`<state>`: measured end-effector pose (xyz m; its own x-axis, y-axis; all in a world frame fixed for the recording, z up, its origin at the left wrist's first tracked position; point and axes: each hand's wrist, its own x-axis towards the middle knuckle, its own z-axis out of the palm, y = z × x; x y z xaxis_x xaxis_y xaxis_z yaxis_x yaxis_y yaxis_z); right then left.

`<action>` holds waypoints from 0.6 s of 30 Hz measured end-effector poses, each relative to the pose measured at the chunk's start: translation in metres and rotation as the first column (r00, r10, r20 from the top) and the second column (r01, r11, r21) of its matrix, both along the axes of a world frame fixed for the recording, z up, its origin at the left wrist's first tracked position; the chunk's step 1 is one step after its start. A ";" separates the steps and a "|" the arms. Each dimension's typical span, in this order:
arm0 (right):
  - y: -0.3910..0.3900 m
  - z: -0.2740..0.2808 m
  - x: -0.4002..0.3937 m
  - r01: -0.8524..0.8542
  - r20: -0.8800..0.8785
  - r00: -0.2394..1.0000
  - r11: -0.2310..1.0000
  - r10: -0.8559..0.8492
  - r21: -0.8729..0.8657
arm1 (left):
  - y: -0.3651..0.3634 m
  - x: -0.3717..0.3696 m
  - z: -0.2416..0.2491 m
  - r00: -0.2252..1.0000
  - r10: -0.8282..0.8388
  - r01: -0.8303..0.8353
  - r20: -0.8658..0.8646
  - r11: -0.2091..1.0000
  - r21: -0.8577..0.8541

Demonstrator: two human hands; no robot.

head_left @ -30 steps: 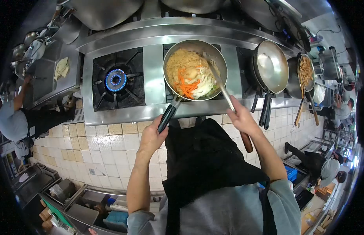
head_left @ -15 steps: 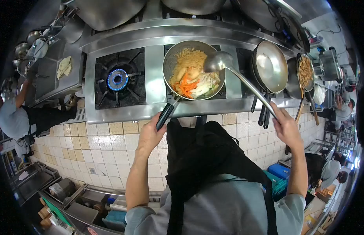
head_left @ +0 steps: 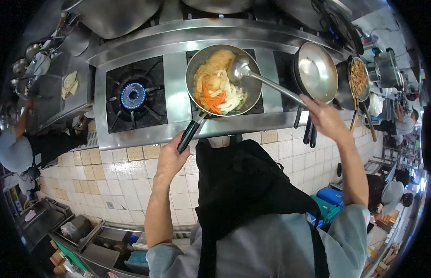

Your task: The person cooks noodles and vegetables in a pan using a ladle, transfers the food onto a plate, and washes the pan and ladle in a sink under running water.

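My left hand (head_left: 171, 157) is wrapped round the black handle of a frying pan (head_left: 252, 99) on the middle burner. Noodles (head_left: 210, 69) lie at the back of the pan. In front of them are orange carrot strips (head_left: 214, 99) and pale, whitish shreds (head_left: 234, 96). The long metal handle of a ladle (head_left: 271, 83) is gripped by my right hand (head_left: 326, 116). Its bowl is down in the pan, at the right edge of the noodles, with its rounded back facing up.
A blue flame burns on the left burner (head_left: 132, 96). Stacked empty pans (head_left: 317, 72) stand to the right, beside a pan of brown food strips (head_left: 359, 78). Large pots (head_left: 116, 16) line the back. A cloth (head_left: 70, 85) lies at left. Other people (head_left: 14, 150) stand at both sides.
My right hand has moved up and left, bringing the ladle's bowl further left and down into the food. The noodles have shifted and bunched toward the back. My left hand keeps its hold.
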<state>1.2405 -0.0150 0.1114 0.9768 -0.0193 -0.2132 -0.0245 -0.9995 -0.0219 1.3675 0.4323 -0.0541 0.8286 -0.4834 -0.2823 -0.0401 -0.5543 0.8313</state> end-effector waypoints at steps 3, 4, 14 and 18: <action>0.012 0.003 -0.007 0.053 0.033 0.998 0.990 -0.057 0.132 | 0.002 -0.004 -0.005 0.999 0.017 -0.018 0.034 0.999 0.030; 0.016 0.009 -0.015 0.092 0.025 0.995 0.982 -0.098 0.167 | 0.001 -0.004 -0.003 0.999 0.018 -0.019 0.035 0.999 0.032; 0.056 -0.044 -0.042 0.146 0.004 0.987 0.917 -0.158 0.372 | -0.006 -0.009 0.006 0.997 0.016 -0.020 0.070 0.999 0.046; 0.058 -0.005 -0.070 0.216 -0.130 0.975 0.895 -0.178 0.392 | -0.005 -0.008 -0.004 0.991 0.013 -0.011 0.131 1.000 -0.015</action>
<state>1.1705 0.0428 0.1063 0.9386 -0.1038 -0.3290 -0.2405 -0.8807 -0.4081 1.3592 0.4277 -0.0586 0.8637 -0.4763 -0.1647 -0.1422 -0.5439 0.8270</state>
